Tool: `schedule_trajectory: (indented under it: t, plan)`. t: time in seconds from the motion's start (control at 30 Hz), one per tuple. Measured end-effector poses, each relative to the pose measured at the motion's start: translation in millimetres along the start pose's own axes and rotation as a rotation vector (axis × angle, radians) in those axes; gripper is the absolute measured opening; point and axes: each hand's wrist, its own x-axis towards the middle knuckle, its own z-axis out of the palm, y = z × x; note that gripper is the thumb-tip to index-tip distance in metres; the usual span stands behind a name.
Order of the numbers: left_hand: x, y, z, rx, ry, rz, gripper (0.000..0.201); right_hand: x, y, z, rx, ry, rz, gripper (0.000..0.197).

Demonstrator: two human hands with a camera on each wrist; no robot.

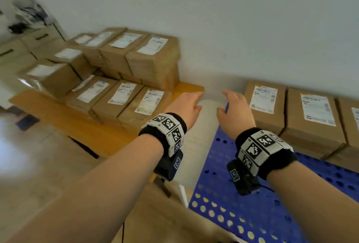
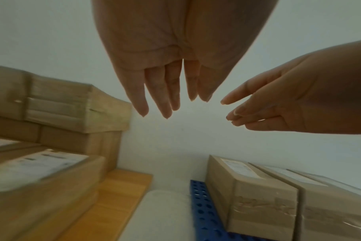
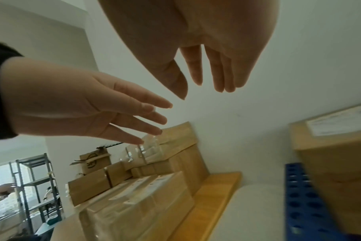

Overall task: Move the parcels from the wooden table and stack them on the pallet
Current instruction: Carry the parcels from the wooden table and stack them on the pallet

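Left hand (image 1: 186,104) and right hand (image 1: 236,109) reach forward, fingers straight, holding nothing.

The left hand (image 2: 171,53) fills the top of the view with its palm towards the camera and its fingers (image 2: 165,94) straight and pointing down, holding nothing, and the right hand (image 2: 295,101) comes in from the right edge with straight fingers too, near the left one but not touching it. Below on the left, brown parcels (image 2: 52,179) are stacked on the wooden table (image 2: 118,199), some with a white label on top, though this part is blurred. On the right, three more parcels (image 2: 258,203) stand side by side on the blue pallet (image 2: 202,212) with round holes, and a pale strip of floor (image 2: 165,215) lies between the table and the pallet.
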Motion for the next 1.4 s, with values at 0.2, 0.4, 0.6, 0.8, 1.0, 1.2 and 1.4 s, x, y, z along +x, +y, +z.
schedule_trajectory:
  t: [0.2,0.4,0.6,0.8,1.0,1.2,1.4]
  plan:
    - [-50,-92,-65,-0.032,0.055,-0.050,0.047,-14,-101,69,0.059,-0.017,-0.009,0.058]
    - [-79,-159,-126,-0.077,0.159,-0.090,0.046,-14,-180,108,0.095,-0.021,-0.017,0.058]
    - [-61,-192,-152,-0.177,0.212,-0.100,0.046,18,-216,118,0.185,0.036,0.025,0.060]
    - [-3,-204,-160,-0.148,0.193,-0.083,0.048,72,-220,123,0.337,0.090,0.133,0.067]
    - [75,-219,-157,-0.070,0.106,-0.066,0.047,149,-203,137,0.533,0.121,0.288,0.076]
    - [127,-234,-140,-0.032,0.068,-0.118,0.050,197,-183,166,0.714,0.058,0.498,0.087]
    - [140,-235,-135,0.064,0.018,-0.107,0.050,217,-174,176,0.833,0.055,0.604,0.078]
